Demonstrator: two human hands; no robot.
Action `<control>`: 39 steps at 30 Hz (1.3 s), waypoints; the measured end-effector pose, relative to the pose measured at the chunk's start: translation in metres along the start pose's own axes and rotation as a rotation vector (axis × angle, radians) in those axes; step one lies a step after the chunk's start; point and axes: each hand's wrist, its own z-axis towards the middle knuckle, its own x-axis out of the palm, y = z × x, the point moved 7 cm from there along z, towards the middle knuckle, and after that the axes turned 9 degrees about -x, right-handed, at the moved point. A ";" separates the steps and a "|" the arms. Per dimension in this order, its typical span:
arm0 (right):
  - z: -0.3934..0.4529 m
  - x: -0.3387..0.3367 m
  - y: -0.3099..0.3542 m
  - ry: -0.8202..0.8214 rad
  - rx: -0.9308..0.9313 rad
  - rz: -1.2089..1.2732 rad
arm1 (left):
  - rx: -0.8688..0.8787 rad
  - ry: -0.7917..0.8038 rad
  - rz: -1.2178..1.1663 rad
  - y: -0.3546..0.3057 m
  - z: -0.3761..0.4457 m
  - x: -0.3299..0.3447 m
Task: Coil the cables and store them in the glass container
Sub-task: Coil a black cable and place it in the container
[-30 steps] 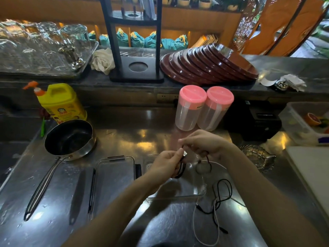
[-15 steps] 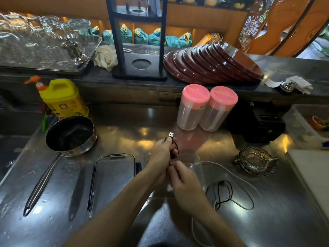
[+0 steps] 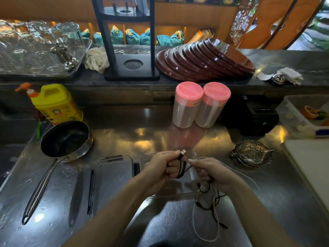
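Note:
My left hand [image 3: 162, 166] grips a small coil of black cable [image 3: 182, 168], its USB plug sticking up above the fingers. My right hand [image 3: 210, 172], just to the right, pinches the loose run of the same black cable, whose tail hangs down over the counter. Both hands hover over the clear glass container [image 3: 193, 177], which is mostly hidden beneath them. A white cable [image 3: 204, 236] loops across the steel counter below and right of my right hand, tangled with the black tail.
The container's clear lid [image 3: 114, 177] lies left of my hands. A saucepan [image 3: 65, 138] with a long handle sits farther left, near a yellow detergent jug [image 3: 57, 104]. Two pink-lidded jars [image 3: 201, 104] stand behind. A metal leaf dish [image 3: 252, 154] and white board [image 3: 313, 163] lie right.
My right hand moved from below my left hand out to its right, drawing the black cable taut. The coil in my left hand has grown by another loop.

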 end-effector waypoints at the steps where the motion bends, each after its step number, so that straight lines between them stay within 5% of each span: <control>1: 0.004 -0.002 0.008 0.019 0.024 -0.056 | -0.028 -0.001 0.067 0.006 0.002 0.002; 6: 0.009 0.016 0.060 0.024 -0.008 -0.540 | -0.093 -0.120 0.330 0.024 0.014 0.005; 12: -0.030 0.064 0.080 -0.236 -0.365 -0.928 | -0.014 -0.288 0.202 0.003 0.017 -0.013; 17: -0.043 0.082 0.033 -0.291 -0.402 -0.561 | 0.063 -0.362 0.369 -0.004 0.015 -0.011; 22: -0.055 0.088 0.016 -0.277 -0.444 -0.520 | 0.087 -0.372 0.444 0.006 0.018 -0.005; 25: -0.055 0.085 0.009 -0.243 -0.457 -0.432 | 0.092 -0.286 0.158 0.006 0.017 -0.002; 29: -0.051 0.067 -0.013 -0.194 -0.270 0.119 | 0.109 -0.047 -0.352 -0.009 0.015 -0.003; 34: -0.048 0.051 -0.014 -0.263 -0.205 0.870 | 0.054 0.143 -0.497 -0.013 0.010 0.001; 39: -0.038 0.047 -0.011 -0.226 -0.212 1.095 | 0.086 0.163 -0.584 -0.008 0.013 0.007</control>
